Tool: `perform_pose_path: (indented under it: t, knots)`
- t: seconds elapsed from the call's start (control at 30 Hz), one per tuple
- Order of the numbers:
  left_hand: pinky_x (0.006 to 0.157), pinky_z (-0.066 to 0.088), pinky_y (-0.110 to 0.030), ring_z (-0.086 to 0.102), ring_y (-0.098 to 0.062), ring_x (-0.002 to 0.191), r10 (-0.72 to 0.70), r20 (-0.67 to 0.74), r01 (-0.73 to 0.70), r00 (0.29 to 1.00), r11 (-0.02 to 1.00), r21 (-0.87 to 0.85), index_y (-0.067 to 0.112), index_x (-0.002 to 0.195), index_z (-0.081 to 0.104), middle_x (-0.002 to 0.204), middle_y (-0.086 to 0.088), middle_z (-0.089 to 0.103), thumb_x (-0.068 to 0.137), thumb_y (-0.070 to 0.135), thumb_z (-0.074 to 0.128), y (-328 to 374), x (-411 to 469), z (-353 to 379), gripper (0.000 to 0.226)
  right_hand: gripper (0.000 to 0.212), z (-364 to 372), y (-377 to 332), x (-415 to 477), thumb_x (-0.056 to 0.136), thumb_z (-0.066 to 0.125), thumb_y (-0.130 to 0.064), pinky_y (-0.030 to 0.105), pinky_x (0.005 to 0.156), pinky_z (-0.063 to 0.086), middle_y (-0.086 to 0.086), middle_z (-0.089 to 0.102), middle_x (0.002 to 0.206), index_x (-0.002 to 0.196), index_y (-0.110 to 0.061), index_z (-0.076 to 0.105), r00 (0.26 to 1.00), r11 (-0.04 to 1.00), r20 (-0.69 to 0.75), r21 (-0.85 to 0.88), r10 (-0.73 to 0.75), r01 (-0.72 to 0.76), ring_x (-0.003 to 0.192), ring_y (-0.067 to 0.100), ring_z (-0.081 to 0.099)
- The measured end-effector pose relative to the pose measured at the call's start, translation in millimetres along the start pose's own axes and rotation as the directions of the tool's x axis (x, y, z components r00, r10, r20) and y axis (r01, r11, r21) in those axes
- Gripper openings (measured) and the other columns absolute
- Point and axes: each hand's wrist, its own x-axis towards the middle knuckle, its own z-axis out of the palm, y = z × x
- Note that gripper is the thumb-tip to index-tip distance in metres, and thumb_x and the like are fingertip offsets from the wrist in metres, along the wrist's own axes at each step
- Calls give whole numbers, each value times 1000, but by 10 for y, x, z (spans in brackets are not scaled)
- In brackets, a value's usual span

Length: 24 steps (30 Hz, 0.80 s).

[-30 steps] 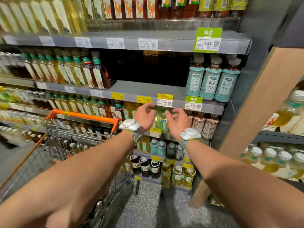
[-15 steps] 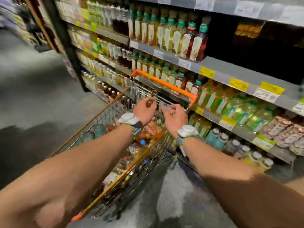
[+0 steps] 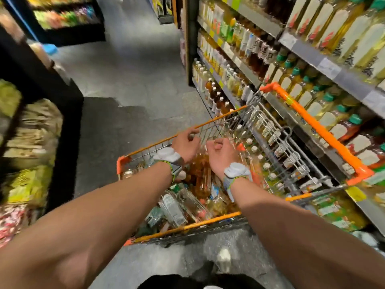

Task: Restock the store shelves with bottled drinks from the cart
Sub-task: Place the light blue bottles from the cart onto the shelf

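**Shopping cart** (image 3: 187, 226): wire basket with orange rim trim and an orange handle (image 3: 318, 130). It stands in the aisle just beside the drink shelves, handle end toward them. A wire seat flap (image 3: 287, 147) is folded at that end.

**Bottled drinks** (image 3: 200, 174): these lie loose in the cart, heaped on their sides. There are amber-filled bottles in the middle, clear bottles with pale labels (image 3: 173, 209) nearer the camera, and small white-capped bottles along the right wall. Motion blur makes the labels unreadable.

**Left hand** (image 3: 185, 146): over the basket at its far rim, fingers curled. The fingertips overlap the orange rail, but I cannot tell whether they grip it. There is a grey wrist device (image 3: 166, 156) on a green-edged strap.

**Right hand** (image 3: 221, 155): just beside the left hand, above the amber bottles, fingers loosely curled inward and holding nothing. It wears a matching wrist device (image 3: 235, 172).

**Store shelves** (image 3: 345, 79): grey tiers with price tags, running along the right side.
- Upper tier: tall yellow drinks with white labels (image 3: 341, 32).
- Tier behind the handle: green-capped bottles (image 3: 354, 119).
- Further down the aisle: rows of mixed bottles.

**Surroundings**: grey speckled floor (image 3: 129, 76). A dark display unit of packaged goods (image 3: 33, 142) stands at left, blurred. The handle and seat flap lie between the hands and the lower shelf rows.
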Motion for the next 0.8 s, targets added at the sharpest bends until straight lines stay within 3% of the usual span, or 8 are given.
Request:
perform_pose_path:
  t: [0.1, 0.17, 0.27, 0.53, 0.7, 0.8]
  knots:
    - [71, 47, -31, 63, -25, 80, -98, -51, 97, 994, 995, -11, 21, 127, 68, 92, -9, 72, 99, 19, 55, -130, 93, -73, 31, 33, 270, 4, 200, 98, 62, -38, 38, 82, 50, 10, 69, 107, 117, -10, 59, 992, 1000, 127, 0, 2, -2, 98, 29, 64]
    - [80, 48, -34, 67, -30, 91, -179, -98, 179, 979, 984, -14, 19, 127, 69, 98, -14, 74, 99, 18, 55, -256, 126, -100, 31, 34, 462, 40, 282, 99, 60, -39, 39, 83, 50, 11, 69, 106, 116, -9, 59, 978, 999, 208, -39, 0, 9, 98, 31, 64]
    - [86, 44, -34, 66, -31, 102, -302, -155, 303, 941, 953, -17, 16, 127, 69, 105, -17, 73, 99, 15, 56, -506, 174, -124, 31, 38, 725, 105, 333, 99, 58, -40, 31, 76, 42, 12, 68, 107, 121, -8, 57, 951, 995, 307, -101, 25, 7, 99, 31, 62]
    - [98, 40, -28, 61, -29, 122, -453, -71, 457, 889, 886, 80, 18, 136, 63, 132, -10, 67, 102, 22, 52, -1189, 602, -38, 35, 50, 1276, 277, 545, 100, 55, -44, 36, 87, 49, 13, 62, 124, 133, -7, 50, 899, 949, 395, -308, 188, -63, 111, 35, 60]
    - [98, 49, -34, 61, -35, 119, -520, 197, 473, 831, 847, 241, 16, 149, 44, 137, -14, 62, 106, 30, 43, -1576, 1080, 8, 46, 59, 1578, 327, 730, 101, 51, -47, 40, 91, 52, 20, 55, 135, 137, -1, 45, 892, 874, 349, -477, 286, -94, 116, 38, 59]
    - [96, 50, -38, 60, -38, 120, -550, 205, 445, 810, 803, 397, 12, 149, 41, 139, -17, 59, 105, 42, 41, -1658, 1214, 74, 53, 67, 1678, 351, 808, 99, 50, -55, 40, 88, 52, 21, 60, 130, 136, 0, 44, 885, 826, 336, -557, 322, -89, 114, 38, 62]
